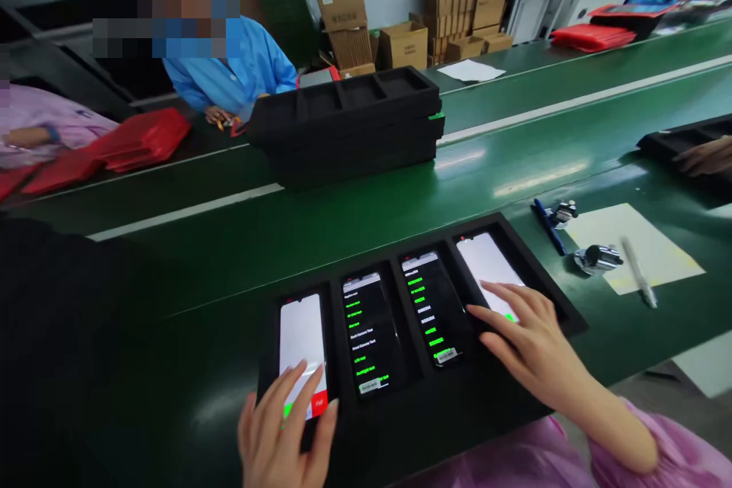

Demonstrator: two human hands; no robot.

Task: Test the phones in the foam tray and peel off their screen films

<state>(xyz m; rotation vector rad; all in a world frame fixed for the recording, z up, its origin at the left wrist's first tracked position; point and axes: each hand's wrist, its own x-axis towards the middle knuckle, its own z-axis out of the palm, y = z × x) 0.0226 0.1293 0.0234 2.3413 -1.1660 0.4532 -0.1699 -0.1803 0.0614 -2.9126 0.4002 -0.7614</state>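
In front of me a black foam tray [333, 286] holds several smartphones, one in each slot. My left hand [286, 419] lies over the lower part of the leftmost phone [300, 328], its fingers spread. That phone's screen is white, with a green and a red button at the bottom. Two middle phones, the left one [366, 335] and the right one [431, 313], show dark screens with lists in green and white text. Over the white-screened rightmost phone [486, 259] my right hand [529, 332] is spread, fingertips at its screen and left edge. Neither hand grips anything.
Stacked black trays [354, 130] stand across the green bench [492, 160]. To the right lie a paper sheet [663, 252], a blue pen [550, 227], a clear pen [639, 274] and metal pieces [598, 259]. A co-worker's hand [709, 156] touches another tray. Red bags [149, 139] lie far left.
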